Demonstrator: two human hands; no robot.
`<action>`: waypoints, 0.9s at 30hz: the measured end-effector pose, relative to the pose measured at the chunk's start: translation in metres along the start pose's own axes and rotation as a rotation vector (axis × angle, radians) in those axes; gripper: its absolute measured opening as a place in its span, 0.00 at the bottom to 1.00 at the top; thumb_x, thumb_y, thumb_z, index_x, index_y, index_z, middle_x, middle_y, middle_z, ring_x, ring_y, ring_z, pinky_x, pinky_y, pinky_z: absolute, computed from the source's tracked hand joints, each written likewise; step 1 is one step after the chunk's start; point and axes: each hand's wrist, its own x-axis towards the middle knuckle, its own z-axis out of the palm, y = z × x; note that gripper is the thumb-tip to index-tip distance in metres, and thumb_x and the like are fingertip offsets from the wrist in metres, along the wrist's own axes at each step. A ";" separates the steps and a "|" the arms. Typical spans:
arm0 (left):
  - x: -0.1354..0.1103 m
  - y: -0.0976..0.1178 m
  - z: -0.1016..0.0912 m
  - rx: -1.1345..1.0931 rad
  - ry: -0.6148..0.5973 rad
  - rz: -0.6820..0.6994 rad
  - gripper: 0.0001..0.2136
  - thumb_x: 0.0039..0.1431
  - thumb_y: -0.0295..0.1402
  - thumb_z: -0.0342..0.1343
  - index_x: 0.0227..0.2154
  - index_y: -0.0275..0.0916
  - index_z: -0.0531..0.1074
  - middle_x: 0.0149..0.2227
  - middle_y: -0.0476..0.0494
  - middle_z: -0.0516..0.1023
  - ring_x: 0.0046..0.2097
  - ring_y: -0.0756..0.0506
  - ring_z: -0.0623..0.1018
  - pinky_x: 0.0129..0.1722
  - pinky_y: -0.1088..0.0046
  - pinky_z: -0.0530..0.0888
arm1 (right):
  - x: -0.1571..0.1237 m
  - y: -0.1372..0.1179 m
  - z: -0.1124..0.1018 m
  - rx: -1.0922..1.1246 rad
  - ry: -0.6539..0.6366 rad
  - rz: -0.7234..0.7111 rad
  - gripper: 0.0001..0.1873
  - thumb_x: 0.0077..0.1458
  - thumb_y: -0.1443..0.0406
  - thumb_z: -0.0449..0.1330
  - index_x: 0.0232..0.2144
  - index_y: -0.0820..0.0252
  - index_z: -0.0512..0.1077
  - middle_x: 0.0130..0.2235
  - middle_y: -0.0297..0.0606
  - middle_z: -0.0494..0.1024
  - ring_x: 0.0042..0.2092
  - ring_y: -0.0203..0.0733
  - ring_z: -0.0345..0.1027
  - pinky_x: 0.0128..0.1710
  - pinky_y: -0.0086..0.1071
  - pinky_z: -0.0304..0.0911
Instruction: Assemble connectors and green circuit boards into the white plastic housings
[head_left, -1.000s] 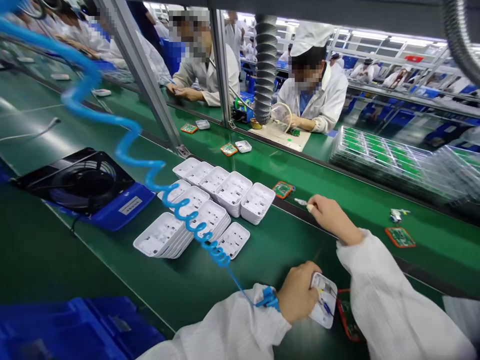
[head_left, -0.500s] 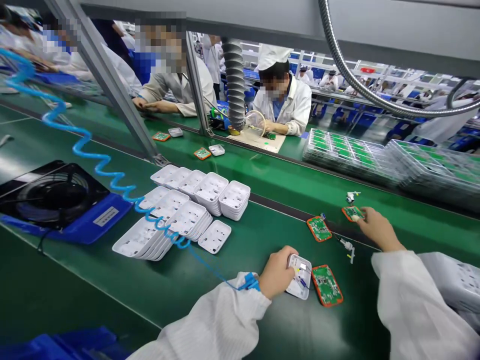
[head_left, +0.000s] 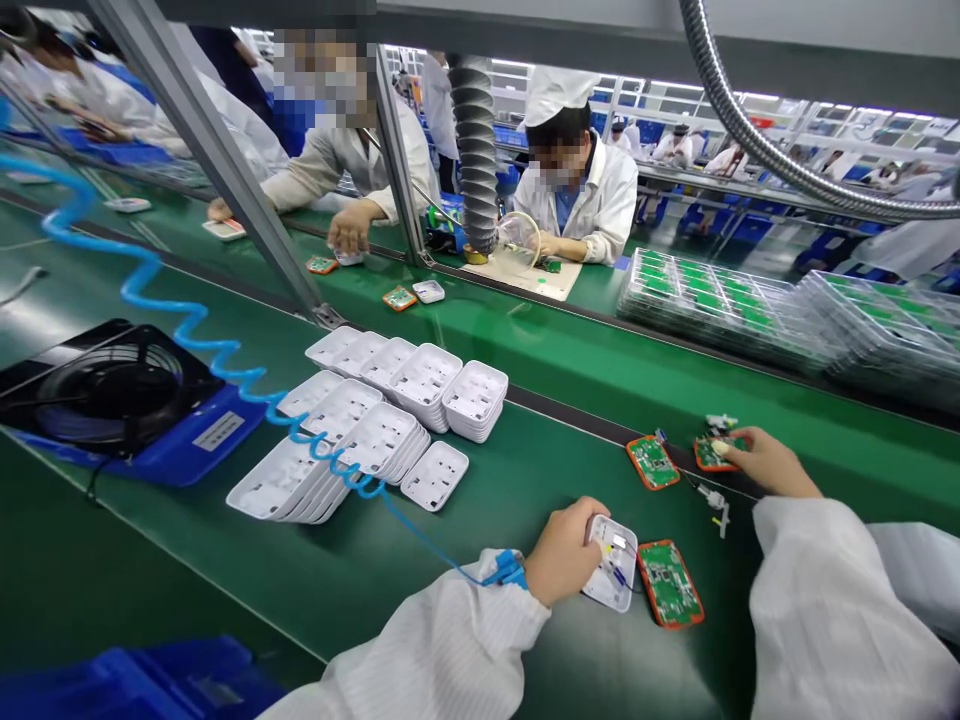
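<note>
My left hand (head_left: 564, 553) is closed over a white plastic housing (head_left: 616, 565) with small wires inside, pressing it onto the green bench. An orange-edged circuit board (head_left: 670, 582) lies right beside that housing. My right hand (head_left: 765, 462) reaches out over the belt with its fingers closed on another orange-edged board (head_left: 709, 451). A third board (head_left: 652, 462) lies between the two hands, with a small white connector and wires (head_left: 716, 499) near it. A blue coiled wrist strap cord (head_left: 225, 370) runs from my left wrist.
Stacks of white housings (head_left: 390, 415) stand left of my hands. A black fan on a blue base (head_left: 120, 395) sits at far left. Trays of green boards (head_left: 712, 305) are stacked at back right. Two workers in white coats sit across the belt; a grey hose (head_left: 480, 150) hangs there.
My right hand moved from the middle of the belt to the right and took hold of the board there. The view swung right. The left hand stayed on the housing.
</note>
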 end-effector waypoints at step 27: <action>0.009 -0.012 0.009 -0.025 0.136 0.032 0.19 0.42 0.21 0.48 0.40 0.39 0.67 0.34 0.50 0.74 0.34 0.51 0.71 0.34 0.77 0.67 | -0.173 -0.050 0.006 0.030 0.245 -0.479 0.12 0.56 0.62 0.48 0.39 0.60 0.67 0.39 0.43 0.69 0.41 0.45 0.61 0.41 0.38 0.56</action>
